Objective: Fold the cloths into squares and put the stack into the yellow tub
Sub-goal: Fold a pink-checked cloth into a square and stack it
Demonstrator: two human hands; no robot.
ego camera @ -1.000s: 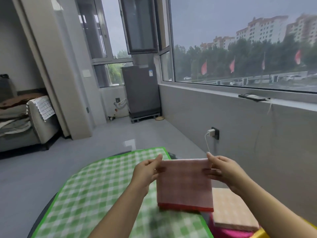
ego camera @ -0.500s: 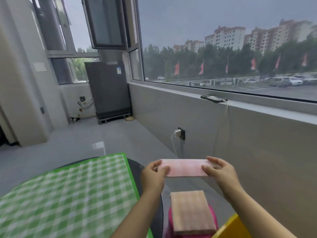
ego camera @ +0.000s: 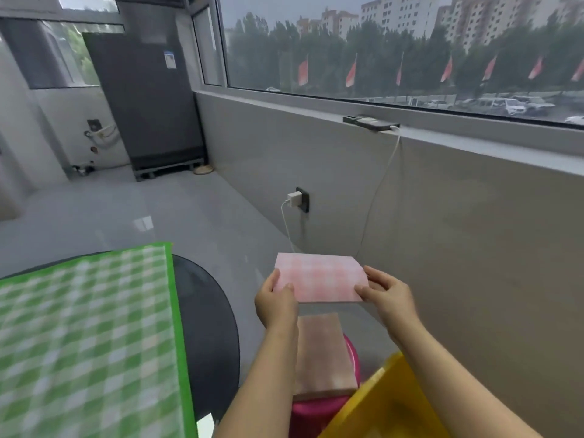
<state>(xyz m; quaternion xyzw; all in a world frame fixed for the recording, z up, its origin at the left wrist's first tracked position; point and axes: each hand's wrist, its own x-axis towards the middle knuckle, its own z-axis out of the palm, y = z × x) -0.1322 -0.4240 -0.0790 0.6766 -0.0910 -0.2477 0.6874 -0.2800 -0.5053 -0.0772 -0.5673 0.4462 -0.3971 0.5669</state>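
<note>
A folded pink checked cloth is held flat in the air between both hands. My left hand pinches its left edge and my right hand pinches its right edge. Directly below it lies a stack of folded pink cloths on a pink stool. The yellow tub shows at the lower right, partly hidden by my right forearm.
A round dark table with a green checked tablecloth fills the lower left. A grey wall with a socket and charger runs along the right; a phone lies on the sill. A dark cabinet stands at the back.
The view has swung right, away from the table. Both hands carried the folded cloth off the tablecloth, tipped it from hanging to flat, and now hold it over the stack on the stool.
</note>
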